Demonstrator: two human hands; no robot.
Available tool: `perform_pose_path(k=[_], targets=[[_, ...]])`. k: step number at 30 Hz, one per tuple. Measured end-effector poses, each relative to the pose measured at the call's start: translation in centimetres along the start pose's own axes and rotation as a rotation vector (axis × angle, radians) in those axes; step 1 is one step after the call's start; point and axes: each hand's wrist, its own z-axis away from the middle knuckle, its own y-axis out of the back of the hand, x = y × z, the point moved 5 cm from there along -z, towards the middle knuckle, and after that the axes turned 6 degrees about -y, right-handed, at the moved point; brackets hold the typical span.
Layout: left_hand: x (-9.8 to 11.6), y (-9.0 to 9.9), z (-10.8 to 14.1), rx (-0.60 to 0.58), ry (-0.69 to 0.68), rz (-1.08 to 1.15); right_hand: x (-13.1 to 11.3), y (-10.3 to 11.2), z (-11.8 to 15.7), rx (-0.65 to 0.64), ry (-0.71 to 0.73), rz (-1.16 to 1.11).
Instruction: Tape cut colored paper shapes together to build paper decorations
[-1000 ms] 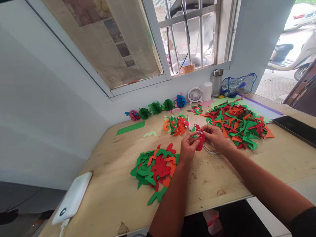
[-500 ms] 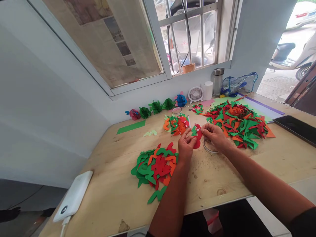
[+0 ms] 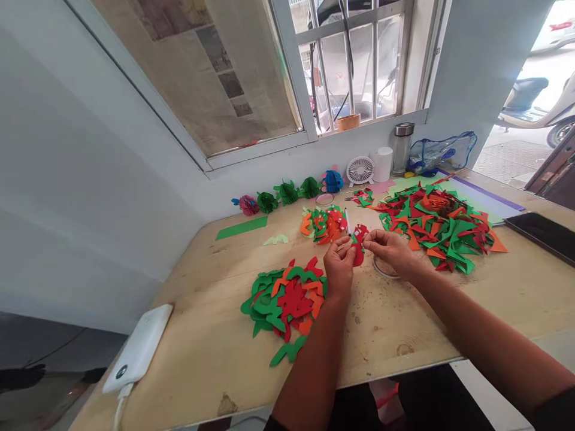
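Observation:
In the head view my left hand (image 3: 339, 263) pinches a red paper cutout (image 3: 359, 258) with rounded lower edges. Green paper and small white patches show at its upper part. My right hand (image 3: 393, 251) is closed in a pinch at the cutout's right edge; whatever its fingertips hold is too small to make out. Below the right hand lies a pale ring (image 3: 383, 270), partly covered by it. Left of my left forearm is a pile of green, red and orange paper cutouts (image 3: 287, 299). Behind the hands sits a smaller pile of cutouts with white patches (image 3: 326, 224), beside a pen (image 3: 347, 220).
A large heap of paper scraps (image 3: 442, 224) covers the right side, near a black phone (image 3: 545, 236). Paper ornaments (image 3: 287, 191), a small fan (image 3: 360, 170) and a bottle (image 3: 402, 149) line the wall. A white power bank (image 3: 139, 347) lies at the left edge.
The view has shifted slightly. Both hands stay at the red cutout, which has tilted a little, and the right fingertips have moved slightly along its edge.

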Motion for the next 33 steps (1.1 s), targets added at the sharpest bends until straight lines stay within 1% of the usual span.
perform_pose_path(k=[4,8,11,14,16,21,25,29,33], targets=[[0.1,-0.3,0.3,-0.046,-0.007,-0.054,-0.5,0.0,0.0,0.01,0.061,0.109],[0.2,-0.5,0.4,-0.06,-0.012,-0.1,-0.8,0.3,0.0,0.077,0.067,0.21],[-0.1,-0.9,0.4,-0.124,0.05,-0.114,-0.8,0.8,-0.2,0.119,0.067,0.221],[-0.5,-1.3,0.5,-0.204,0.129,-0.088,-0.6,1.0,-0.4,0.122,0.067,0.18],[-0.6,-1.4,0.6,-0.221,0.148,-0.065,-0.6,1.1,-0.4,0.121,0.06,0.162],[-0.6,-1.3,0.5,-0.204,0.159,-0.073,-0.7,0.9,-0.3,0.075,0.066,0.167],[-0.5,-1.0,0.4,-0.162,0.151,-0.103,-0.6,0.8,-0.5,0.033,0.081,0.187],[0.0,-0.8,0.4,-0.141,0.073,-0.175,-0.4,0.8,-0.6,0.011,0.103,0.267],[0.2,-0.7,0.3,-0.131,-0.007,-0.257,-0.4,0.3,-0.4,-0.047,0.143,0.364]])
